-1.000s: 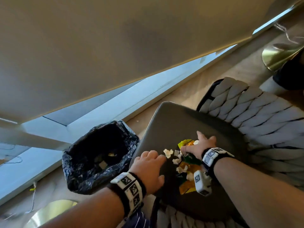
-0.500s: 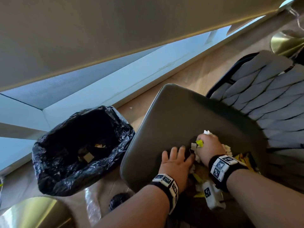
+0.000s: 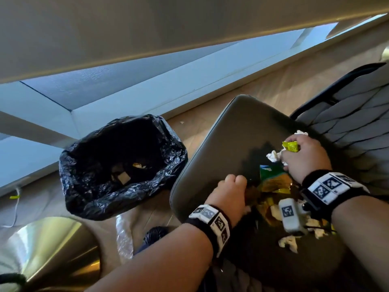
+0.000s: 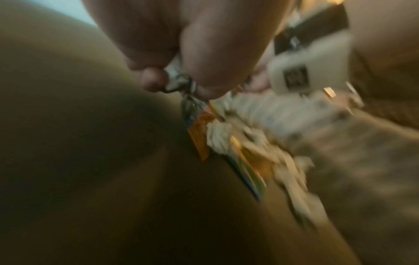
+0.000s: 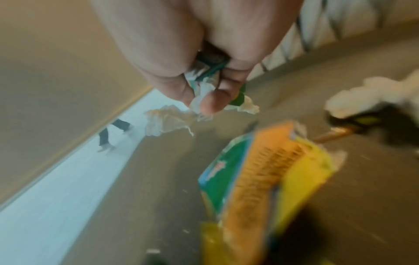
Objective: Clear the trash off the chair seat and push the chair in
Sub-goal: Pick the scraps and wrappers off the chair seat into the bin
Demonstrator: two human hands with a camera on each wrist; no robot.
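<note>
The grey chair seat carries a pile of trash: yellow, green and orange wrappers and white paper scraps. My right hand is raised a little over the seat and grips a yellow wrapper with crumpled tissue; the right wrist view shows its fingers curled round the wad. A green-orange wrapper lies below it. My left hand sits at the pile's left edge, with its fingertips pinching a crumpled wrapper.
A bin lined with a black bag stands on the floor left of the seat, holding a few scraps. The chair's quilted backrest is at right. A brass table base is at lower left. The tabletop looms above.
My right hand has closed on a handful of wrapper and tissue and lifted off the seat. My left hand's flat fingers have curled onto a wrapper at the pile's edge.
</note>
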